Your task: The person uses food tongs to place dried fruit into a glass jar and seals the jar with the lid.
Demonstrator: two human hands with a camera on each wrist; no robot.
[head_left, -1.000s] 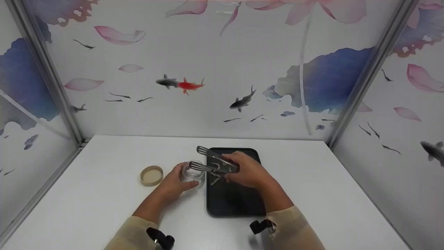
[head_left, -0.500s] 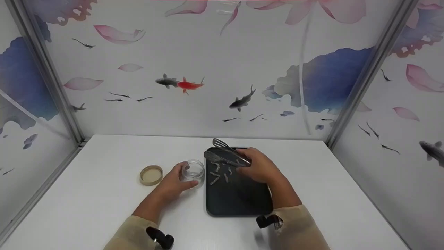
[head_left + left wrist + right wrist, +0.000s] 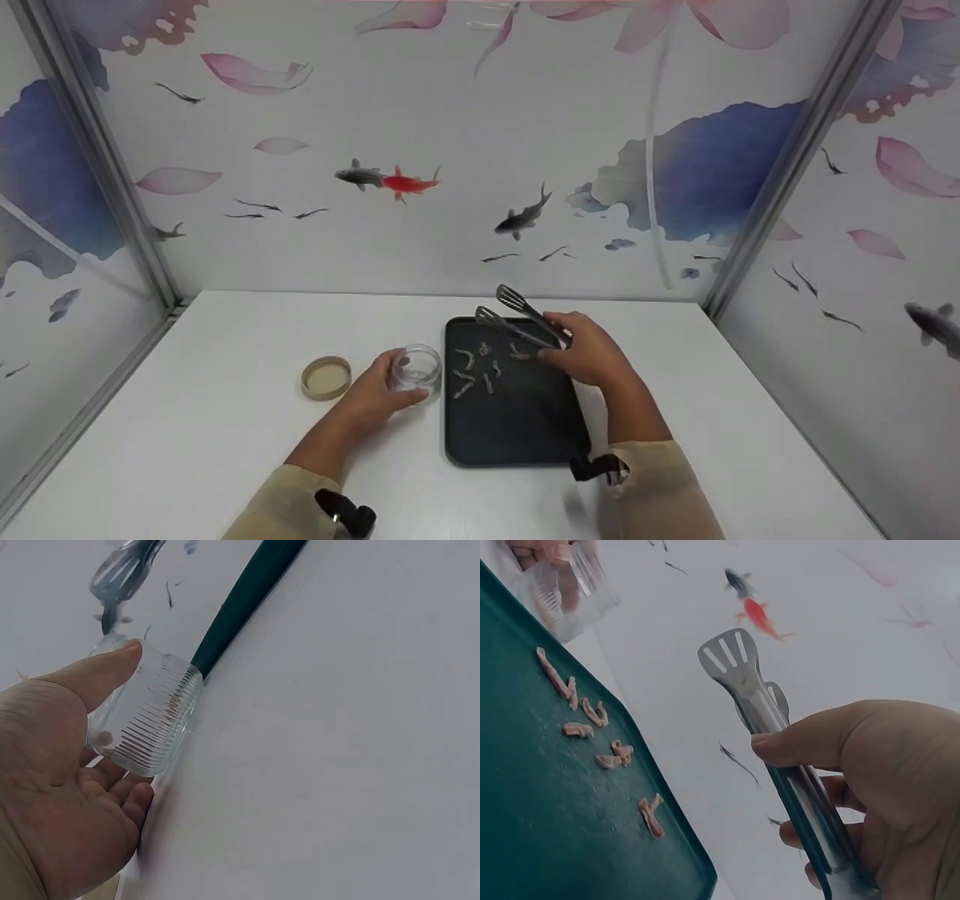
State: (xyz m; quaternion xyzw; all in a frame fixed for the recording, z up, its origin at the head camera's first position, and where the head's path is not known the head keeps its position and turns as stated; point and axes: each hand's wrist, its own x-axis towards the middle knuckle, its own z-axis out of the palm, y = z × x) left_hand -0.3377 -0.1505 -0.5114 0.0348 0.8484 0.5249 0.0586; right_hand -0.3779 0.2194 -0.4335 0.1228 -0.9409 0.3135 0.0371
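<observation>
Right grip: fingers and thumb curled round the handle of metal tongs, thumb laid over the top arm, seen plainly from the right wrist. Slotted tong ends lifted off the surface, pointing toward 11 o'clock from the hand, slightly parted, nothing between them. Tongs hanging above the far right part of a dark tray.

Just at 9 o'clock of that hand, on the tray's far half: a scatter of small pale strips, curled and bent, lying loose and flat, some touching one another; pinkish from the right wrist. Near half of the tray bare.

Left grip: wrapped about a small clear glass jar, thumb on one side, fingers round the other, palm behind it. From the left wrist, ribbed glass wall upright on the white tabletop, thumb pressed along the upper rim. Jar open at the top, standing just at 9 o'clock of the tray's left edge, close beside it; touching or not, cannot tell.

Farther out at 9 o'clock of the jar, well apart from it: a round tan lid lying flat on the tabletop. Beige sleeves on both forearms, black straps at the wrists. Behind, at 12 o'clock, walls printed with fish and petals.
</observation>
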